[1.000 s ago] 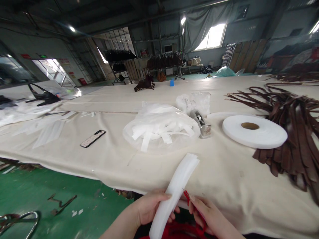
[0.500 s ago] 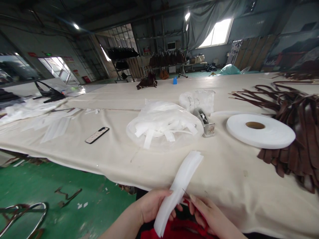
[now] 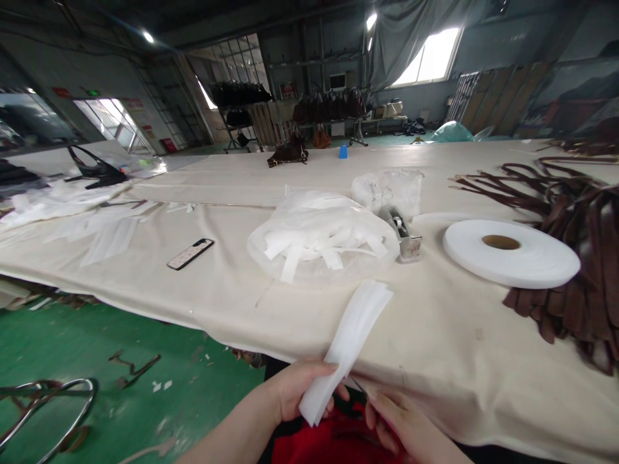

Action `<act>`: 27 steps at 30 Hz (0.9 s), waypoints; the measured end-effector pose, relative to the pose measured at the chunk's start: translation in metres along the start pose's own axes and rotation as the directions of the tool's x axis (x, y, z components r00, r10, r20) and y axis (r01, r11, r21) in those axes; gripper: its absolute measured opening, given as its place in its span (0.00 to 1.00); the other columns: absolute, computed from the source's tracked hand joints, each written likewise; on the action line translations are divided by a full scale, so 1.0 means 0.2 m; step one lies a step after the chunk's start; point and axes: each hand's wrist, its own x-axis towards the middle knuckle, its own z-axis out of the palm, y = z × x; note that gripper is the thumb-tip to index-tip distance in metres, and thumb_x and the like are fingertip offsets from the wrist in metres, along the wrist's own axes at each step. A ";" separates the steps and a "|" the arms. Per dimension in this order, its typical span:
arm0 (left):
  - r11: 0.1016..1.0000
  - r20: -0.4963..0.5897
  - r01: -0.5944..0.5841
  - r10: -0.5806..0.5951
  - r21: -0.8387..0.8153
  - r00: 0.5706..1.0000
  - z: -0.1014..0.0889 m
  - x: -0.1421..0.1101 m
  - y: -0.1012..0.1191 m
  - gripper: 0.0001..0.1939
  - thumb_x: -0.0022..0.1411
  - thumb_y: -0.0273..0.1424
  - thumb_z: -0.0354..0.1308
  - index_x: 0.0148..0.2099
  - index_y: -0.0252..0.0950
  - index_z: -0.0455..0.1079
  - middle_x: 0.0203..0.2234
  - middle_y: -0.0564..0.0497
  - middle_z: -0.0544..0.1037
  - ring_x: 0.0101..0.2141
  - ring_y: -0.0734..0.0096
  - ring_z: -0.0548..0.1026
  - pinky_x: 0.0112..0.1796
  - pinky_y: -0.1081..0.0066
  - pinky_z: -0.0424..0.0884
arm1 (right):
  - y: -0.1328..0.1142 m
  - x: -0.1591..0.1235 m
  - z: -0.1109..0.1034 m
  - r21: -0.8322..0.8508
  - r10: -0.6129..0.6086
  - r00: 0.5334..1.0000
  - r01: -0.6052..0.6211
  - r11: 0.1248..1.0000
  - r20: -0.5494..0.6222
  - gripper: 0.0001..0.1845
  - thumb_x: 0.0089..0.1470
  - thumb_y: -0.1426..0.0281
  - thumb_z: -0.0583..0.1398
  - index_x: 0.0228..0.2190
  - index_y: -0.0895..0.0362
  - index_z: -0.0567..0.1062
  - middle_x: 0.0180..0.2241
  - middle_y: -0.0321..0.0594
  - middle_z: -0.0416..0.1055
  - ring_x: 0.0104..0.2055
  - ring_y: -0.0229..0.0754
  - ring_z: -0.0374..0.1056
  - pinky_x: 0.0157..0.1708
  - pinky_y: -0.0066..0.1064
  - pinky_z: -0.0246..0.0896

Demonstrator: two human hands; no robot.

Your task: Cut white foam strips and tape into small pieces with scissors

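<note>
My left hand (image 3: 302, 390) is closed around a sheaf of flat white strips (image 3: 355, 328), thumb on top and fingers underneath. The strips fan slightly at their far end, above the table's front edge. Close beside it on the right, my right hand (image 3: 394, 419) is closed on scissors (image 3: 358, 385); a thin dark blade points toward the strips, and the handles are mostly hidden by the fingers. Beyond the hands lies a clear plastic bag (image 3: 324, 238) full of similar white strips. A tape dispenser (image 3: 403, 235) stands against its right side.
A large white roll (image 3: 512, 254) lies at the right, beside a pile of brown leather straps (image 3: 575, 258). On the cream-covered table (image 3: 217, 296) are a phone (image 3: 191, 253), a crumpled plastic bag (image 3: 387, 192) and a dark brown bag (image 3: 289, 153). A metal-framed stool (image 3: 48, 412) stands on the green floor.
The strips' near end has risen a little toward my left hand. The red scissor handles, partly visible before, are now mostly covered by my right hand. The view has shifted slightly.
</note>
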 end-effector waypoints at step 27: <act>0.984 0.068 0.163 -0.158 -0.076 0.985 -0.06 0.05 -0.08 0.30 0.48 0.51 0.61 0.38 0.25 0.72 0.29 0.38 0.79 0.23 0.65 0.76 0.22 0.71 0.70 | 0.05 0.04 0.01 0.113 0.022 0.999 -0.018 0.993 -0.040 0.37 0.47 0.33 0.48 0.23 0.56 0.69 0.09 0.27 0.53 0.11 0.30 0.42 0.13 0.26 0.32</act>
